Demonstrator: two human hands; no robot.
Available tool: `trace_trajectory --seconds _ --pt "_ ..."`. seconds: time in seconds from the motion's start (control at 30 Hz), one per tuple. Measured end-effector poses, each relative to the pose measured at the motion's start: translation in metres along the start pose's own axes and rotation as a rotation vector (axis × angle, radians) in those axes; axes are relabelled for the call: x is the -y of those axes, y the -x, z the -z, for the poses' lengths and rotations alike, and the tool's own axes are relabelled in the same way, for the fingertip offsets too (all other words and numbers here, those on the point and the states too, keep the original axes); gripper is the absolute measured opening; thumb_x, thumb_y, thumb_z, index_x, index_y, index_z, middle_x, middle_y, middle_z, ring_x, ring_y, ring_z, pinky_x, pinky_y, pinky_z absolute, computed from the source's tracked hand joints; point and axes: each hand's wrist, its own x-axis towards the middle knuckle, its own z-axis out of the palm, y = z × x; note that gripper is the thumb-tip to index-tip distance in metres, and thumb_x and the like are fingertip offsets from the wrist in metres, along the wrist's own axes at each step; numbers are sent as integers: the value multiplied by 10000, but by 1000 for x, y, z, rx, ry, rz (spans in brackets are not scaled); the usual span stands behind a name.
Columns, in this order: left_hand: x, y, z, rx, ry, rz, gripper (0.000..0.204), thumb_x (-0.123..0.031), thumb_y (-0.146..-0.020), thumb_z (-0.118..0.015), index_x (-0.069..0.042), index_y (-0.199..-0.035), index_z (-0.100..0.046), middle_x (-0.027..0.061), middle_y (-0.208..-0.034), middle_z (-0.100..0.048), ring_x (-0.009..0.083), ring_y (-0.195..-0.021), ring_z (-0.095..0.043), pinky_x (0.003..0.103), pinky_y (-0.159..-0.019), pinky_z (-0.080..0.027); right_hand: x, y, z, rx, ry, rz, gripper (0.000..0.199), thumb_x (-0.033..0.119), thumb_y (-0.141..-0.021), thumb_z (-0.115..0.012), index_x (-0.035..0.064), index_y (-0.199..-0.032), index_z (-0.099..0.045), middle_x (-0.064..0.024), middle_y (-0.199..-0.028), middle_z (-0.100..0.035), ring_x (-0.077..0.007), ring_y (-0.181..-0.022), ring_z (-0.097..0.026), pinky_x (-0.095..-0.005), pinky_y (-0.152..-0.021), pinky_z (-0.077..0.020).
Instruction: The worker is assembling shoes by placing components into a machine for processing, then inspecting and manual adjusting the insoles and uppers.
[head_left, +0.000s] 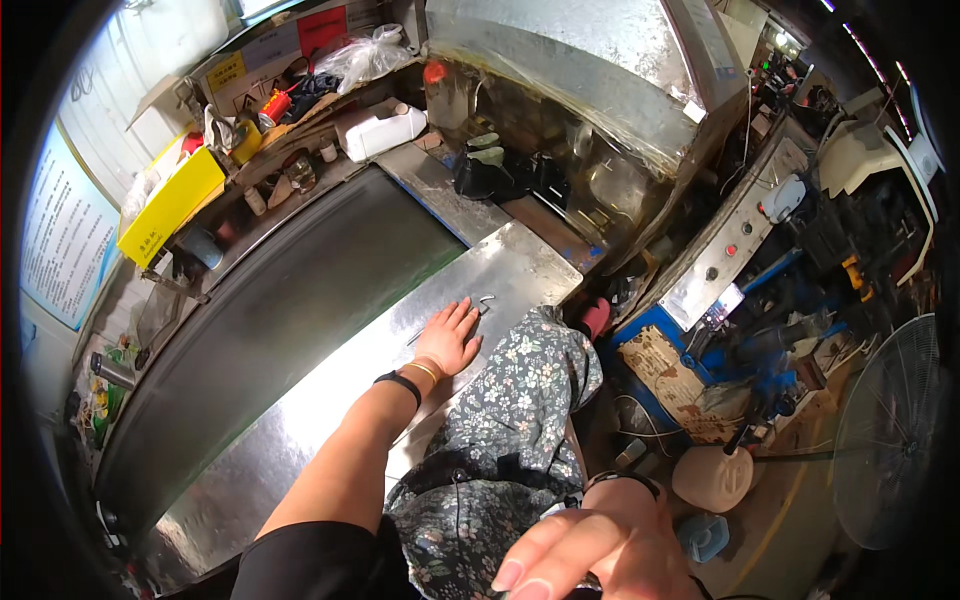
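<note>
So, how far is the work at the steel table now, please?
Done: nothing finished shows; the dark belt beside the steel table carries no piece. In hand: the left hand lies flat and open on the table by a thin metal rod; the right hand is close to the camera, apparently holding nothing. Left: cannot tell from this view.
</note>
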Motion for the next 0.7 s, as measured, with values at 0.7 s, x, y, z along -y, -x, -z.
trace_trajectory --seconds 0.7 --pt "1 0 3 3 18 3 563 -380 -902 -541 -61 -1366 -508 161 -1487 -418 370 -1326 -431 478 -1086 -361 -13 -11 4 25 374 161 397 410 -893 -656 213 -1238 -667 -171 -1106 -636 -338 -854 -607 -422 -682 -514"
